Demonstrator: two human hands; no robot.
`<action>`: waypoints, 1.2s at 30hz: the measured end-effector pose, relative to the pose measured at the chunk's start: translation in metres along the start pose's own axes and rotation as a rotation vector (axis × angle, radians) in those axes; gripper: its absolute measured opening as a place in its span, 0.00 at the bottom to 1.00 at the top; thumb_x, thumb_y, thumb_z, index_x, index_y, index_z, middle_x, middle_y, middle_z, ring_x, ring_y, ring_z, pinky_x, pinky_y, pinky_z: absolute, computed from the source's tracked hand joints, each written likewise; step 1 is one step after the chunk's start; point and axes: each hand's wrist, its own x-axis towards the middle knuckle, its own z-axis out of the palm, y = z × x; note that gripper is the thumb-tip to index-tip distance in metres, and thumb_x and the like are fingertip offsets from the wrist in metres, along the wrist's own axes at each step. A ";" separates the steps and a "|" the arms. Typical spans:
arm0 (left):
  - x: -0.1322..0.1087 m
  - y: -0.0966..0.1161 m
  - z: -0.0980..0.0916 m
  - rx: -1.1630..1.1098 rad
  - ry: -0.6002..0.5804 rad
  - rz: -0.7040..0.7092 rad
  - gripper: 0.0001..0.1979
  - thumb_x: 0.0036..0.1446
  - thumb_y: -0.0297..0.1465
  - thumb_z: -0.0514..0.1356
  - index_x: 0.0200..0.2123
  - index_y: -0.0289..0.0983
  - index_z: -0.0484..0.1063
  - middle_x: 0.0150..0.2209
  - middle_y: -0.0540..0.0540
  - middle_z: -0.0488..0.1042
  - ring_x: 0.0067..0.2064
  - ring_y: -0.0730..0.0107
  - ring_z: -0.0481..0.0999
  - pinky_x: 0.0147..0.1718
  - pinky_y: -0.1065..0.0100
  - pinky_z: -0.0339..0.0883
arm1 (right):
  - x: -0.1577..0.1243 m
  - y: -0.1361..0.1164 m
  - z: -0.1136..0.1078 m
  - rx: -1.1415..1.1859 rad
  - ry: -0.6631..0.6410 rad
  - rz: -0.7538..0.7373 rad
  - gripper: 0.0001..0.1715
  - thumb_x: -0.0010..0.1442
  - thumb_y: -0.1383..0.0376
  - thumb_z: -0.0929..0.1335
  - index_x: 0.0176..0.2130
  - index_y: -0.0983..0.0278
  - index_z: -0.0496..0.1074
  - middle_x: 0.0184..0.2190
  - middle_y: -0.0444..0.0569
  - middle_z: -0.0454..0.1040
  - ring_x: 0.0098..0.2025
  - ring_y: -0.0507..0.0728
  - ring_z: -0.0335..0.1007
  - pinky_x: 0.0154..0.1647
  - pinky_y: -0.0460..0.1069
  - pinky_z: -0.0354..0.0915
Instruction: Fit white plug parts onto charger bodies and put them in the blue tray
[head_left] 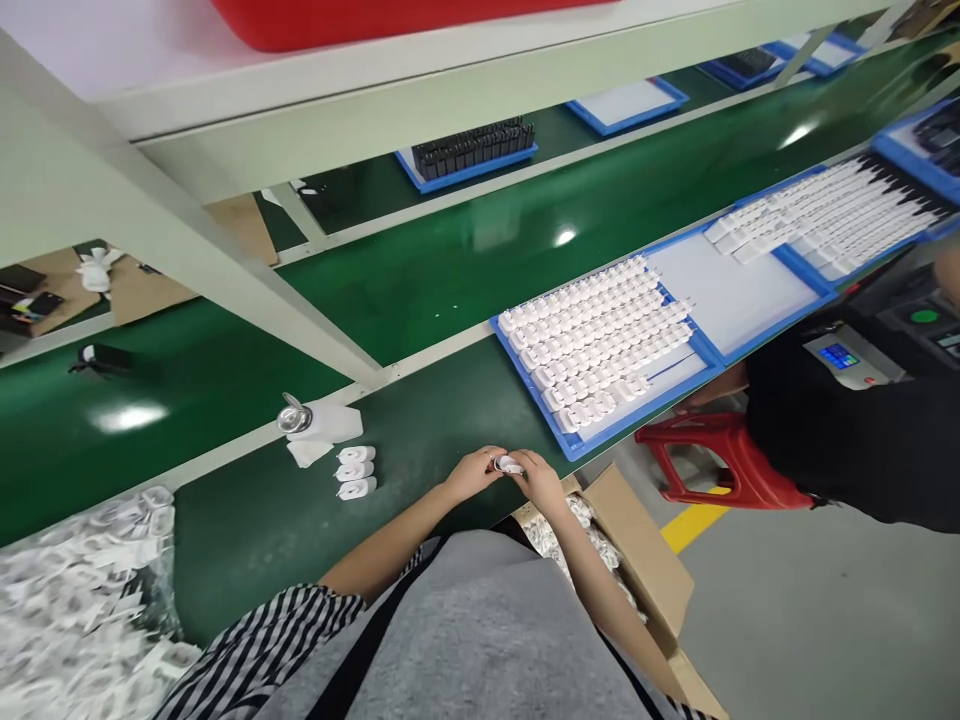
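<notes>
A small white plastic part (509, 465) is held between both hands above the front edge of the green table (427, 430). My left hand (474, 474) grips its left end, and my right hand (541, 480) has fingers closed on its right end. To the left, three white parts (356, 471) lie in a short column beside a white bottle (326, 421) with a metal top and a folded white cloth (309, 452). Right of my hands, a blue tray (568, 447) holds rows of similar white parts.
A clear bag of white pieces (82, 610) lies at the lower left. An open cardboard box (637, 540) with white parts stands below the table edge. A person in black (862, 430) is at the right by a red stool (727, 460). A shelf post (247, 290) rises at left.
</notes>
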 end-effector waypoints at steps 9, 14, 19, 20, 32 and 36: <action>-0.007 -0.001 0.003 0.050 0.068 -0.051 0.12 0.46 0.27 0.53 0.38 0.37 0.63 0.31 0.51 0.68 0.31 0.74 0.66 0.32 0.74 0.60 | 0.000 -0.004 0.012 -0.061 0.080 -0.001 0.13 0.50 0.66 0.62 0.39 0.63 0.65 0.35 0.50 0.68 0.36 0.55 0.62 0.35 0.50 0.62; -0.009 -0.002 0.006 0.075 0.082 -0.082 0.12 0.47 0.28 0.52 0.38 0.37 0.63 0.29 0.51 0.69 0.31 0.74 0.67 0.31 0.74 0.60 | -0.002 -0.003 0.013 -0.063 0.099 -0.043 0.13 0.51 0.68 0.62 0.39 0.65 0.65 0.36 0.50 0.68 0.38 0.56 0.62 0.38 0.50 0.62; -0.008 -0.002 0.006 0.124 0.081 -0.047 0.13 0.48 0.28 0.52 0.39 0.36 0.63 0.31 0.49 0.70 0.32 0.72 0.68 0.32 0.73 0.61 | -0.001 -0.005 0.014 -0.072 0.115 -0.044 0.12 0.52 0.67 0.61 0.39 0.63 0.65 0.36 0.49 0.69 0.38 0.55 0.63 0.37 0.50 0.62; -0.008 -0.002 0.006 0.141 0.079 -0.036 0.12 0.48 0.28 0.51 0.40 0.36 0.63 0.32 0.49 0.70 0.33 0.72 0.68 0.32 0.72 0.61 | -0.001 -0.006 0.014 -0.075 0.115 -0.041 0.12 0.52 0.67 0.61 0.39 0.63 0.65 0.37 0.49 0.69 0.37 0.55 0.63 0.38 0.50 0.62; -0.007 0.016 -0.008 0.480 -0.086 -0.102 0.18 0.48 0.32 0.54 0.45 0.36 0.60 0.36 0.44 0.68 0.37 0.66 0.68 0.33 0.70 0.61 | 0.008 -0.011 0.004 -0.118 -0.139 0.215 0.14 0.45 0.69 0.66 0.35 0.65 0.62 0.33 0.49 0.69 0.33 0.56 0.66 0.29 0.47 0.61; -0.001 0.021 -0.021 0.480 -0.187 -0.047 0.16 0.50 0.34 0.51 0.42 0.35 0.62 0.33 0.43 0.69 0.35 0.63 0.69 0.31 0.68 0.61 | 0.014 -0.015 0.001 -0.169 -0.174 0.231 0.09 0.46 0.69 0.66 0.31 0.63 0.62 0.28 0.46 0.69 0.30 0.55 0.65 0.26 0.45 0.58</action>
